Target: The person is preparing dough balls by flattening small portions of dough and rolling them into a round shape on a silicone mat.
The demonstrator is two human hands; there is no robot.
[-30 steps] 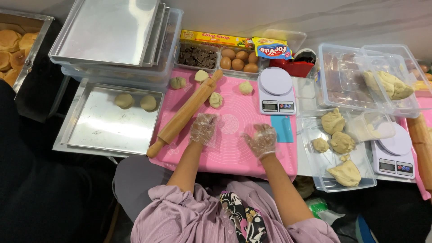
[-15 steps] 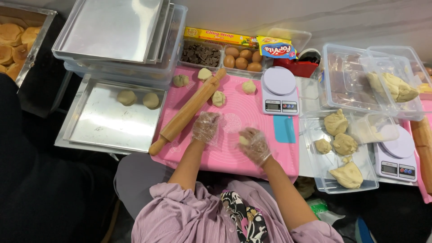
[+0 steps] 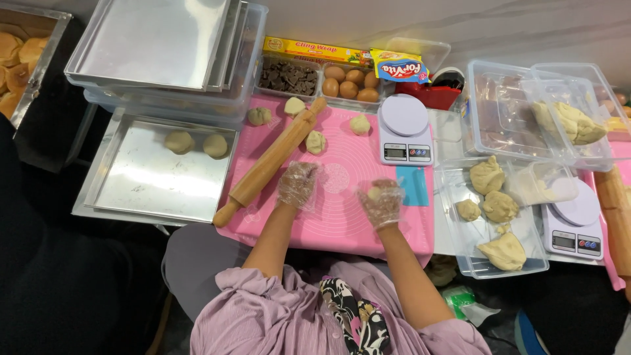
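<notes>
Head view: looking down on a pink mat [image 3: 342, 210] spread over the desk.
Right hand [image 3: 380, 202]: gloved in clear plastic, grip curled round a small dough piece [image 3: 374, 192], held just above the mat.
Left hand [image 3: 298, 185]: gloved too, palm down on the mat beside the rolling pin [image 3: 271, 162]; grip loose, fingers spread, holding nothing as far as can be made out through the crinkled glove.
Rolling pin: wooden, lying slantwise across the mat's left part, one handle past the near edge.
Dough balls on mat: four, near the far edge, one [image 3: 316, 141] just right of the pin, another [image 3: 359, 123] beside the scale.
Scale [image 3: 404, 129]: white, round plate, at the mat's far right corner; blue scraper [image 3: 415, 186] just below it.
Tray [image 3: 164, 190]: metal, left of the mat, two dough balls [image 3: 197, 143] at its far edge.
Tub [image 3: 534, 260]: clear plastic, right of the mat, several rough dough lumps inside.
Far edge: box of chocolate pieces [image 3: 288, 77], next to a box of eggs [image 3: 350, 81].
Stacked trays [image 3: 158, 39]: far left, resting on clear tubs.
</notes>
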